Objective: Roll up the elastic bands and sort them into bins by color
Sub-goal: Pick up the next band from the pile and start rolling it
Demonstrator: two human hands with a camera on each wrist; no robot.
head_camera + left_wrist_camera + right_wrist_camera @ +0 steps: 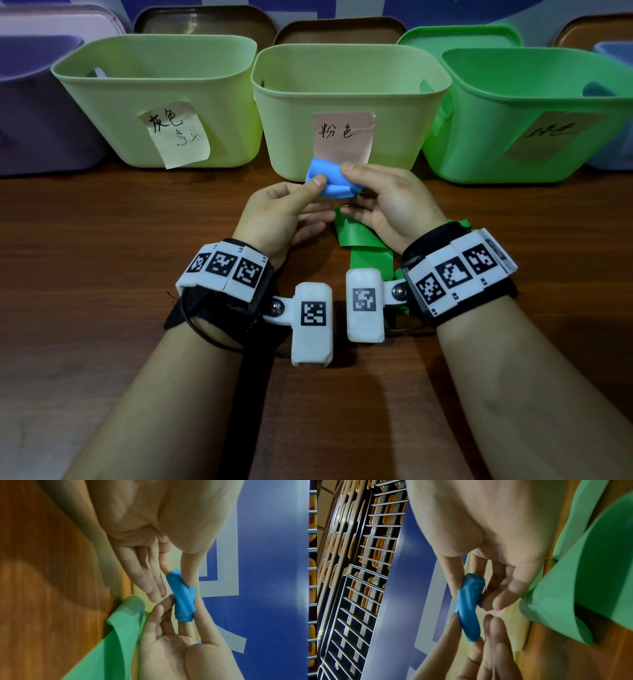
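1. The wooden table (102, 274) lies under my forearms.
2. A green elastic band (363, 240) sprawls flat just before the pink-labelled bin (349, 102).
3. My left hand (284, 216) and right hand (387, 202) both pinch the rolled blue elastic band (327, 181), raised in front of that bin.

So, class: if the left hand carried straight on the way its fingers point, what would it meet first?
The left hand points forward and inward, pinching the blue band roll. Beyond the roll, it would probably meet the right hand's fingers, then the middle pale bin; depth is uncertain.
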